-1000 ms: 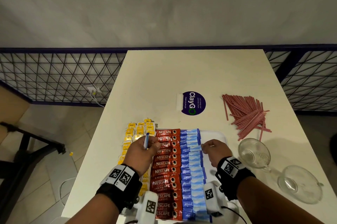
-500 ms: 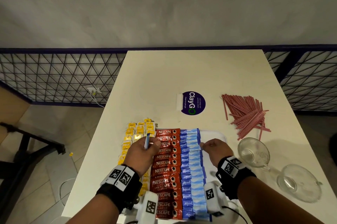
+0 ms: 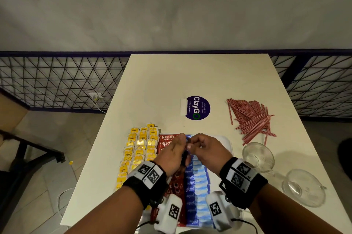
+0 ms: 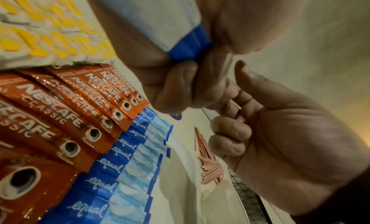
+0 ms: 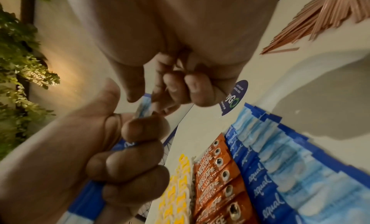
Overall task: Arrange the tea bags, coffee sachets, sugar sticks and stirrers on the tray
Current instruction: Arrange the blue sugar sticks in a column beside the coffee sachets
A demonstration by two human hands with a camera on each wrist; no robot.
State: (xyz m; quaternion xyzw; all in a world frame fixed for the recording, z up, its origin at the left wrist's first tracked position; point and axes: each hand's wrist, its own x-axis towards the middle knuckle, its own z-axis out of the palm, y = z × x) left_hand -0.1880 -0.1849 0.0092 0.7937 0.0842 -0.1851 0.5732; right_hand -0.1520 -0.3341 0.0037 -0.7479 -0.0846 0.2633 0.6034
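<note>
Both hands meet above the far end of the white tray [image 3: 227, 143]. My left hand [image 3: 171, 154] grips a small stack of blue sugar sticks [image 4: 188, 47] in curled fingers. With thumb and forefinger, my right hand [image 3: 202, 148] pinches the top end of one of those sticks [image 5: 143, 108]. Below lie rows of yellow tea bags [image 3: 141, 147], red coffee sachets [image 3: 167, 138] and blue sugar sticks [image 3: 198, 176]. The red stirrers [image 3: 251, 117] lie in a loose heap on the table, far right of the tray.
Two glass cups [image 3: 258, 155] [image 3: 302, 188] stand right of the tray, near the table's right edge. A purple round sticker [image 3: 197, 108] marks the table beyond the tray. A metal mesh fence runs behind the table.
My left hand has moved right with its sugar sticks. My right hand has left the sugar row on the tray and risen to meet it.
</note>
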